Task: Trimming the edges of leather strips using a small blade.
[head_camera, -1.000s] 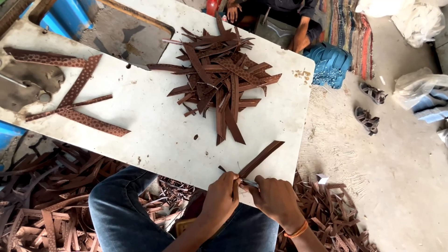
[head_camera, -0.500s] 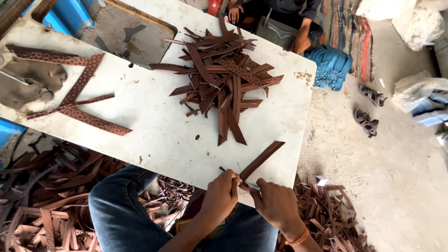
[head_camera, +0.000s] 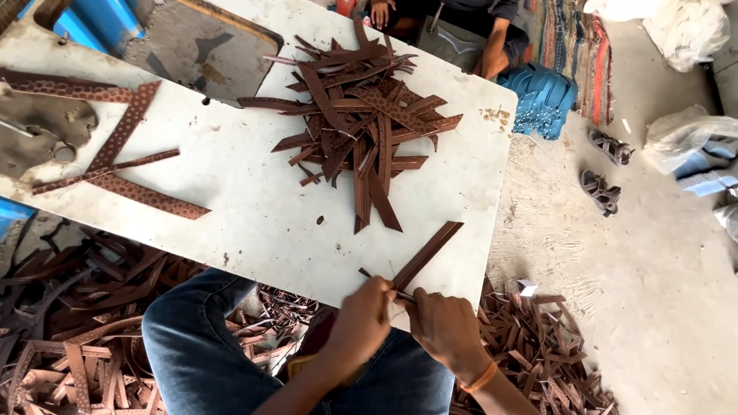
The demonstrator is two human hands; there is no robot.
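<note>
Left hand (head_camera: pixel 361 319) and right hand (head_camera: pixel 446 327) side by side at the near edge of the white table (head_camera: pixel 254 207), fingers curled shut. Both pinching the near end of a brown leather strip (head_camera: pixel 427 253), which slants away up and to the right from the fingertips, flat on the table. Thin dark sliver just left of the left fingertips; whether tool or offcut, cannot tell. Beyond the fingers, well apart, a heap of cut strips (head_camera: pixel 361 123). Far left, perforated strips (head_camera: pixel 123 146). Below both hands, scraps on the floor (head_camera: pixel 77 346).
</note>
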